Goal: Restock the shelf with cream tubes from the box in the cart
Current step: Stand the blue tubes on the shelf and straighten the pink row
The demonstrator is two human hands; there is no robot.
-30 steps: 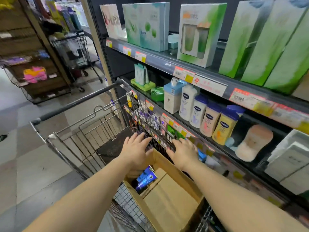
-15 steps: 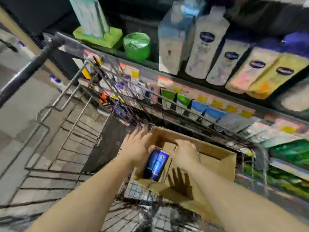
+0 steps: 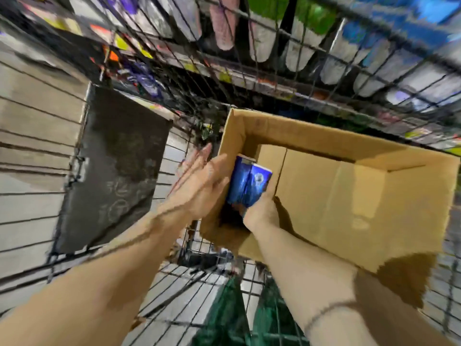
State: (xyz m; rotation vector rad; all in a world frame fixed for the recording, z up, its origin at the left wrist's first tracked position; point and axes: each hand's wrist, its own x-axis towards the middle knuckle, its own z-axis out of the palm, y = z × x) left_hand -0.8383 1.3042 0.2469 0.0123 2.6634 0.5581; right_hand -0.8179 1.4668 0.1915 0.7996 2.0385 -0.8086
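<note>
Lifting blue tubes out of the box

Looking straight down into a wire cart (image 3: 62,156), the view is blurred by head movement. A brown cardboard box (image 3: 349,196) sits in the cart with its flaps open. At its left end, a small bunch of blue cream tubes (image 3: 249,188) stands upright, tops level with the box rim.

The right hand (image 3: 262,211) is inside the box, fingers curled round the lower part of the tubes from below and the right. The left hand (image 3: 199,186) lies flat against the box's left wall, fingers straight and together, thumb pressed near the tubes; it braces rather than grips, though blur hides exactly where the thumb touches.

A second ago both hands rested open on the box rim and the shelves filled the upper view. Half a second ago the right hand was reaching in beside the tubes. Now the head has tipped down, the right hand has closed on the bunch, and the tubes stand higher. This suggests the pick-up is under way and the first batch is about to leave the box.

Beyond the cart's far side, the shelf (image 3: 249,81) shows only as smeared rows of pale and coloured packs. Nothing has been placed there yet, so restocking seems to be at its start
</note>
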